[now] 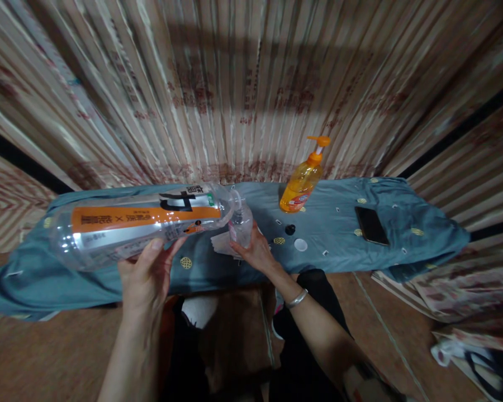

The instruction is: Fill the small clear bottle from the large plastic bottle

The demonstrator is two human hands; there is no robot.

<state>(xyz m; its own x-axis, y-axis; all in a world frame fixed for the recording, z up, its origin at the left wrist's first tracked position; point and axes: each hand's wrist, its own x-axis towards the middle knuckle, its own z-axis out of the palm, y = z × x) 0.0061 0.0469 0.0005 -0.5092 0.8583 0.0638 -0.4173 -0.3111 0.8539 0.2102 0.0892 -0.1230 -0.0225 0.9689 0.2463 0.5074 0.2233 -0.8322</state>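
Note:
My left hand (pixel 145 276) grips a large clear plastic bottle (pixel 138 226) with an orange and white label, held on its side with its neck pointing right. The bottle's mouth meets a small clear bottle (pixel 242 225) standing on the blue cloth (pixel 339 223). My right hand (pixel 257 252), with a metal bangle on the wrist, is closed round the base of that small bottle. A white paper-like piece (pixel 220 244) lies under it.
An orange pump-dispenser bottle (pixel 304 178) stands on the cloth to the right. Near it lie a black cap (pixel 290 229), a white cap (pixel 300 244) and a black phone (pixel 371 225). Striped curtains hang behind. Patterned fabric (pixel 465 290) lies at the right.

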